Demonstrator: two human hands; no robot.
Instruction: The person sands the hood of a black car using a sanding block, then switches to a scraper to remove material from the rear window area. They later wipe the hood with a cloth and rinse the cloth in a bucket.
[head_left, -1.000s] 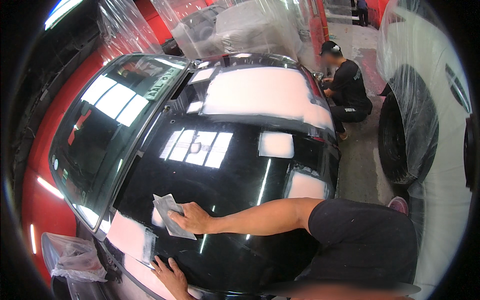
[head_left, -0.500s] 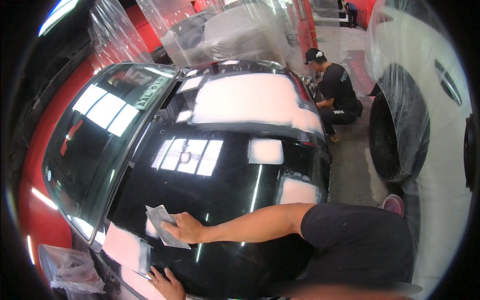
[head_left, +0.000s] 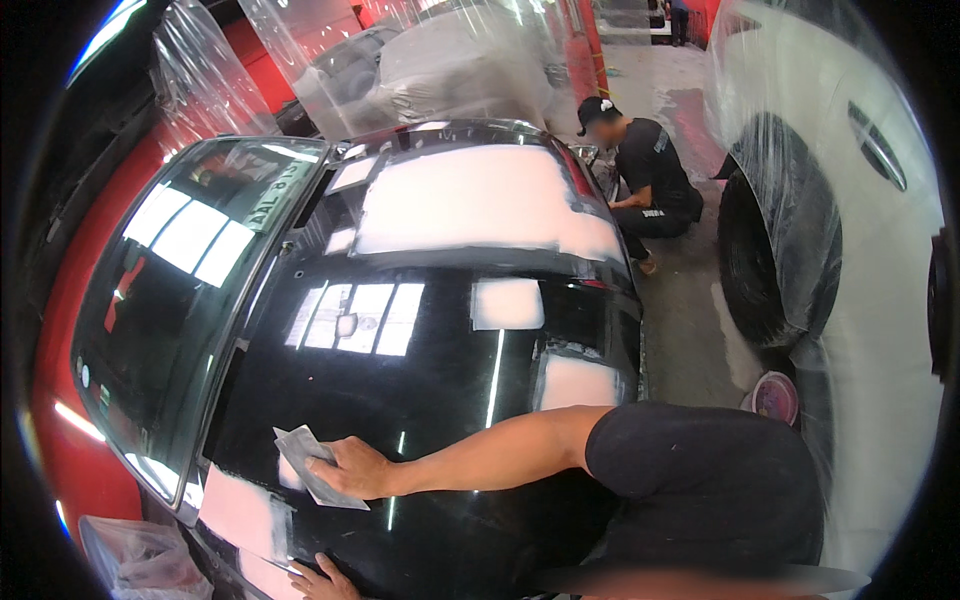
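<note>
Here, a left hand (head_left: 328, 580) rests spread while the right hand (head_left: 358, 468) grips a grey sheet (head_left: 325, 490) on a black car (head_left: 350, 400).

The left's fingers, loosely parted and with nothing visible in them, lie beside a pink patch (head_left: 245, 512); the right's curl firmly over the sheet, which partly covers a small pale patch (head_left: 289, 474). Farther off, a co-worker (head_left: 650, 165) crouches beside the car, and a covered car (head_left: 450, 75) stands beyond.
</note>
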